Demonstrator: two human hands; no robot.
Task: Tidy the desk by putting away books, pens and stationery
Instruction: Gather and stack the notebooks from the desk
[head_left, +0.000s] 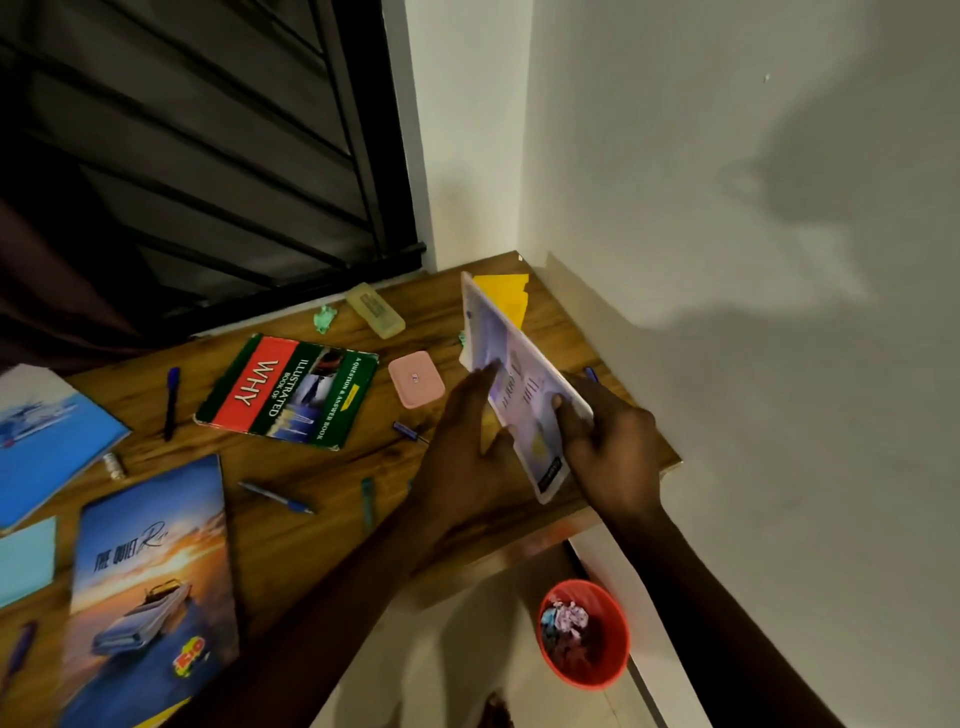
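Head view: a pale lilac softcover book (519, 379) stands tilted on edge over the right end of the wooden tabletop (311, 467), near the wall corner. Fingers and thumb of the left hand (467, 431) pinch its cover, and the right hand (608, 436) curls its fingers round the far side. A green-and-red illustrated book (288, 392) lies flat nearby.

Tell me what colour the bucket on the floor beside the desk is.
The bucket is red, clearest in the head view.
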